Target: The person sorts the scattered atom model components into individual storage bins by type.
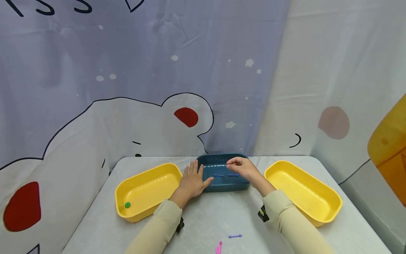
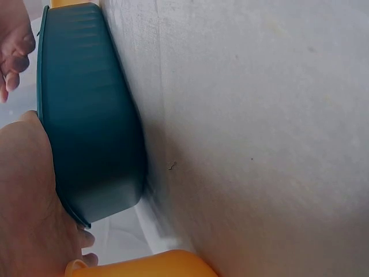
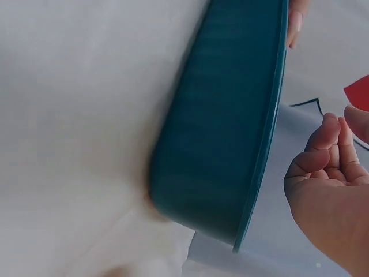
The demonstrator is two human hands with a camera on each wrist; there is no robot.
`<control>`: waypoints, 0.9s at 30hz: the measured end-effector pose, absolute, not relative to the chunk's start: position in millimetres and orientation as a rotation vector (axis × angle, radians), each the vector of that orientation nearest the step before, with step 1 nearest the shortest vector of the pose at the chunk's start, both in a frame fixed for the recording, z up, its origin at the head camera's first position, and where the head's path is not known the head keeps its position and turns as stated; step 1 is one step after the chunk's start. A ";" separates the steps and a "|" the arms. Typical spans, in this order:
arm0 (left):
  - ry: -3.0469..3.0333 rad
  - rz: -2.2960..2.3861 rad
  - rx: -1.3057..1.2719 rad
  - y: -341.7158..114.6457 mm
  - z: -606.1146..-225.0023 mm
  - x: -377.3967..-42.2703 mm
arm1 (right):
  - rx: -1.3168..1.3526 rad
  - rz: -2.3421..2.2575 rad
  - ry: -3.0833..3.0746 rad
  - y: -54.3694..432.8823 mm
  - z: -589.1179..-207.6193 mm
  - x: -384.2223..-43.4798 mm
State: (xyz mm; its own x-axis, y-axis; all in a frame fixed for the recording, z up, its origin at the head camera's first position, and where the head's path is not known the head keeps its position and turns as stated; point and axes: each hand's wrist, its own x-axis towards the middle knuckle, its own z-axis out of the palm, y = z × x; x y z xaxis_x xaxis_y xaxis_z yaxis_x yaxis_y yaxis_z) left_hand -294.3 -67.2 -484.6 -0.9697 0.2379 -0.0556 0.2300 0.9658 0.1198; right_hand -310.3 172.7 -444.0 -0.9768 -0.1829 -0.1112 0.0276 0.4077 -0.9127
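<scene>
A teal plastic basket (image 1: 225, 188) stands at the back middle of the table. Inside it lie two small blue-purple rods, a left one (image 1: 218, 175) and a right one (image 1: 233, 175). My left hand (image 1: 192, 181) rests at the basket's left end, fingers straight and spread. The left wrist view shows that hand (image 2: 26, 190) against the basket's rim (image 2: 40, 75). Over the basket's right side hovers my right hand (image 1: 242, 168), thumb and fingers loosely bent towards each other. In the right wrist view nothing shows between the fingers (image 3: 326, 135), above the basket's wall (image 3: 219, 133).
A yellow basket (image 1: 118, 190) on the left has a small green ring-like piece (image 1: 127, 204) inside. Another yellow basket (image 1: 338, 203) sits on the right. Near the front lie a purple rod with thicker ends (image 1: 235, 236) and a pink piece (image 1: 219, 248). A printed cloth (image 1: 234, 88) hangs behind.
</scene>
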 end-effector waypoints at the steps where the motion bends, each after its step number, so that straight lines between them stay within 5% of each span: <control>1: 3.046 0.167 0.363 -67.3 -484.8 -294.2 | -0.150 -1.602 2.467 173.9 -444.6 -307.1; 27: 3.060 0.185 0.390 -69.5 -487.3 -294.8 | -0.362 -1.559 2.354 199.0 -457.8 -217.9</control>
